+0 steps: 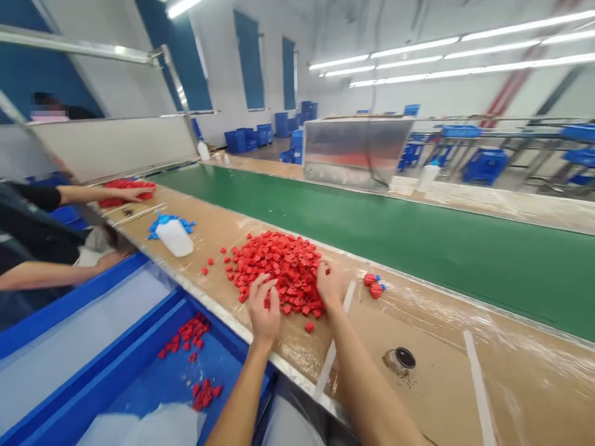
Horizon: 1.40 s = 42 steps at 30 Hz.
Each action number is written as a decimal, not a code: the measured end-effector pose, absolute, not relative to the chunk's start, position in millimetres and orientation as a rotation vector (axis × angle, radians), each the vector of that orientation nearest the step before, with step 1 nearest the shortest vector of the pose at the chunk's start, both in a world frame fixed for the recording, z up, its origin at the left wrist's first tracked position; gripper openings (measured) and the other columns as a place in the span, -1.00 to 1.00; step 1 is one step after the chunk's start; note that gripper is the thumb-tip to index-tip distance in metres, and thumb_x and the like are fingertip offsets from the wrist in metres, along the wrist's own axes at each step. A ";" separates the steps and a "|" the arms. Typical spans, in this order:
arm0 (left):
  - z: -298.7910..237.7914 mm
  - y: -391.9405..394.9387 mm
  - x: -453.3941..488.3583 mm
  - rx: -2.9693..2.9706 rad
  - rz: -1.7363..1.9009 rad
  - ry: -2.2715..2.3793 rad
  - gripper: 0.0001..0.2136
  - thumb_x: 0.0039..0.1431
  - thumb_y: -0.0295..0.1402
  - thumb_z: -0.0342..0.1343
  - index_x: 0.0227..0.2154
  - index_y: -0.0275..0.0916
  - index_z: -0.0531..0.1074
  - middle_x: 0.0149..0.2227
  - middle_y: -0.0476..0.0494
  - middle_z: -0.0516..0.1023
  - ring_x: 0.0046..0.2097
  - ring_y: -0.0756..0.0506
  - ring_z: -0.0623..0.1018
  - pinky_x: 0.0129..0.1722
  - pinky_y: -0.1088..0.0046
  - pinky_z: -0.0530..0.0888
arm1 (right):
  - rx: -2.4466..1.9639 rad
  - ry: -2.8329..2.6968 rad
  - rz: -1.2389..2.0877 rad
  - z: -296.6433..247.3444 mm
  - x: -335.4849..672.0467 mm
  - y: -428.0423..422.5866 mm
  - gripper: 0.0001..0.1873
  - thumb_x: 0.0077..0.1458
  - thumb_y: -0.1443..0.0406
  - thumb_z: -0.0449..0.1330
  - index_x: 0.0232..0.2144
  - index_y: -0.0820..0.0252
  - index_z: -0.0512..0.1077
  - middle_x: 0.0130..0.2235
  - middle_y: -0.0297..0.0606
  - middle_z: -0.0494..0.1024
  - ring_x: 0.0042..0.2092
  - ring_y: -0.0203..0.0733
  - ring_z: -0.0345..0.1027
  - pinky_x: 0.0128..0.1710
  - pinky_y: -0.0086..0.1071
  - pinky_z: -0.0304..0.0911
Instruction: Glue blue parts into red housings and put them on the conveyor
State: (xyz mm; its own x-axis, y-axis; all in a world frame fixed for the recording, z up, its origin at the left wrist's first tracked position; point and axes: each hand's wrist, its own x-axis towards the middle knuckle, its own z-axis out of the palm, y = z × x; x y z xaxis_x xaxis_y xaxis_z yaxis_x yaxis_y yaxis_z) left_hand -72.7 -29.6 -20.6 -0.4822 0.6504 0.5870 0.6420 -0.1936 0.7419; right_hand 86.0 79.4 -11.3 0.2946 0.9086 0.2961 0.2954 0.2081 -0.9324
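Note:
A heap of small red plastic pieces (pixel 279 260) lies on the brown covered worktop. At its near edge is my left hand (pixel 264 310), fingers curved and spread apart, with nothing gripped that I can see. My right hand (pixel 329 284) rests against the heap's right side. Its fingers are bent but apart, and some red shows between them. Just right of that hand sit a few red pieces with blue parts fitted (pixel 374 286). One loose red piece (pixel 309 327) lies between my wrists.
A green conveyor belt (pixel 418 235) runs behind the worktop. Left of the heap are a white bottle (pixel 175 236) and blue pieces (pixel 186 223). A blue bin (pixel 153 371) below holds scattered red pieces. A co-worker's hand (pixel 134 193) touches another red pile. A black round item (pixel 405 357) sits right.

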 end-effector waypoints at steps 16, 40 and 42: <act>-245.7 -249.1 -159.0 1.006 0.694 2.884 -0.33 0.14 -0.22 0.18 0.31 -0.20 0.19 0.41 -0.42 0.00 0.40 -0.44 0.05 0.31 -0.15 0.03 | -0.606 -2.165 1.129 -70.2 -27.5 -149.8 -0.66 0.29 0.20 -0.05 -0.09 0.16 0.47 -0.04 -0.09 0.53 0.02 -0.09 0.41 0.02 -0.22 0.35; -272.5 -173.2 -327.0 0.734 0.852 3.232 -0.47 0.25 -0.15 0.07 0.24 -0.23 0.29 0.23 -0.39 0.24 0.33 -0.41 0.15 0.26 -0.12 0.20 | -0.938 -2.210 1.088 -275.7 -289.6 -91.7 -0.32 0.33 0.11 -0.21 0.29 0.52 0.13 0.30 0.25 0.17 0.37 0.18 -0.07 0.27 0.12 0.01; -273.4 -165.6 -331.8 0.773 0.912 3.197 -0.50 0.26 -0.19 0.07 0.23 -0.22 0.30 0.20 -0.36 0.28 0.30 -0.39 0.19 0.25 -0.09 0.23 | -0.988 -2.155 1.051 -275.6 -301.7 -81.6 -0.34 0.34 0.11 -0.21 0.27 0.50 0.16 0.27 0.29 0.20 0.33 0.23 0.02 0.22 0.16 0.05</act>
State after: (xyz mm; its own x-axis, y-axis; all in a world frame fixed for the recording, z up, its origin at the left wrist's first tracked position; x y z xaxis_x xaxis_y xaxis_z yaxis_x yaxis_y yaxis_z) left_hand -331.8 -165.6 -273.4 -0.8625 0.3448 0.3705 0.4883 0.7591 0.4305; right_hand -301.7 -81.6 -275.6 -0.5844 0.7981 0.1467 0.3757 0.4264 -0.8228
